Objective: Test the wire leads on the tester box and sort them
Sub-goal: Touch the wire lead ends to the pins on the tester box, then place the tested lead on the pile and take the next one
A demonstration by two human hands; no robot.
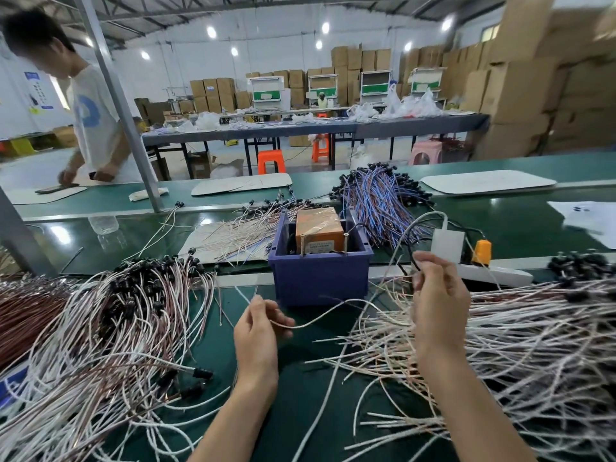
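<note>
Left pile (116, 328): white and pinkish wire leads with black end caps, heaped on the green surface (300, 405) well left of the hands. A brown bundle (23, 315) lies against its outer edge.
Left hand (258, 331): raised just above the surface, in front of the bin. Grip closed, thumb and fingers pinching one lead.
Held lead (320, 317): white. Two short ends stick up out of the left grip. The long part leaves it on the right side and arcs over the surface toward the right pile, where it cannot be followed.
Blue bin (320, 281): upright, between and beyond the two hands, touching neither.
Bin contents: an orange tester box (318, 226) wrapped in clear tape, filling most of the bin. Two screws (302, 243) stand upright at its near face.
Behind the bin: pale leads (240, 228) spread on a white sheet (195, 243) at left. Blue and purple leads (383, 205) heaped at right.
Right hand (436, 305): held higher than the left, right of the bin. Grip pressed together, thumb and forefinger pinching a thin dark strand (413, 260). Whether that strand belongs to the held lead cannot be told.
Power strip (500, 275): white, just beyond the right hand, carrying a white adapter (446, 243) and an orange plug (482, 251).
Right pile (533, 335): a dense heap of white leads, under and right of the right forearm.
</note>
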